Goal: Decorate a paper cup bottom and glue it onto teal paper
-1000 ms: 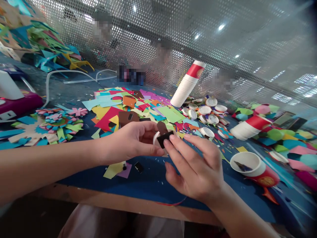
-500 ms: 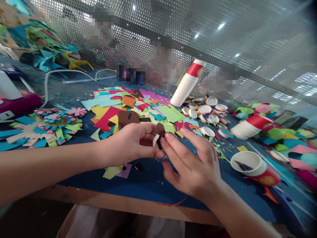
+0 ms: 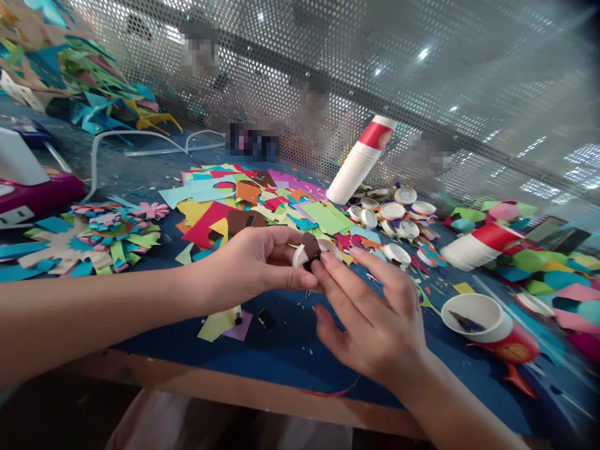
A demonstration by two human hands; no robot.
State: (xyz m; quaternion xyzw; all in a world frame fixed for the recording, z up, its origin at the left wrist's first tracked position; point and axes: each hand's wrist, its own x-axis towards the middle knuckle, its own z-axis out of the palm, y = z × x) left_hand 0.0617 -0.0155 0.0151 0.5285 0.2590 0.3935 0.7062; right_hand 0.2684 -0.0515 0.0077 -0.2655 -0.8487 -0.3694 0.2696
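Black piece [image 3: 308,264] was sticking out broad and flat a second ago and is now mostly tucked under the right hand's fingertips, with more of the small white paper-cup piece [image 3: 300,259] showing around it. View's slid over a touch too, so ignore the whole counter [image 3: 281,356] looking a bit shifted. That cup piece is up off the surface, out in front of the paper scraps [image 3: 328,217], pinched between thumb and fingers of the left hand [image 3: 255,265]. Right hand [image 3: 379,319] isn't clenched on anything: fingers spread, fingertips resting on the black piece, thumb hanging well apart. Brown paper tab [image 3: 310,242] with a rounded end pokes up past the white edge, and honestly I can't tell whether it's stuck on or just held there. As for handling, my guess is it's super light, stiffish around the rim but easy to dent, and the thin tab would crease or bend if you leaned on it. I'd hold it like the left hand does, by the rim, and press flat with fingertips rather than squeeze. Don't think it'd be slippery, being paper. Farther back a stack of paper cups [image 3: 355,167] leans over next to a pile of white cup bases [image 3: 392,210], and a red-and-white cup [image 3: 515,340] lies on its side off to the right, something dark inside.
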